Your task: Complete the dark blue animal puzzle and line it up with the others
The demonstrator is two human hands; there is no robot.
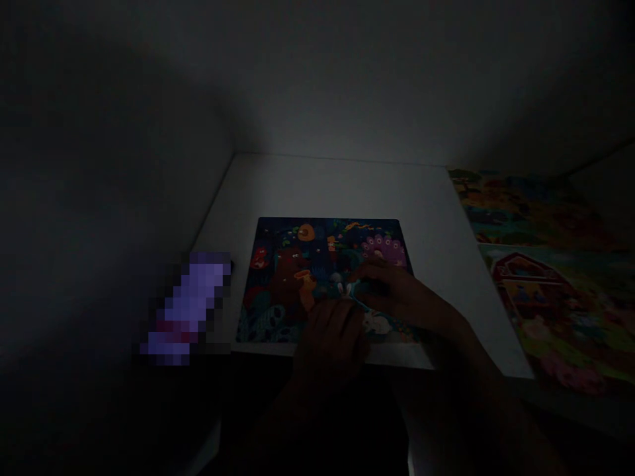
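A dark, colourful jigsaw puzzle [317, 281] of forest animals, with a peacock and a white rabbit, lies on a white tabletop [317, 192]. My left hand [330, 337] rests over the puzzle's near edge, its fingers curled down. My right hand [384, 287] reaches in from the right, with its fingers over the middle of the puzzle. A pale teal sliver [356, 299], possibly a puzzle piece, shows between my hands. The dim light hides whether either hand holds it.
Two more picture boards lie at the right, partly off the table: a farm scene with a red barn [560, 311] and a colourful one [526, 208] behind it. A pixelated purple patch [186, 307] covers something at the left. A pale wall stands behind the table.
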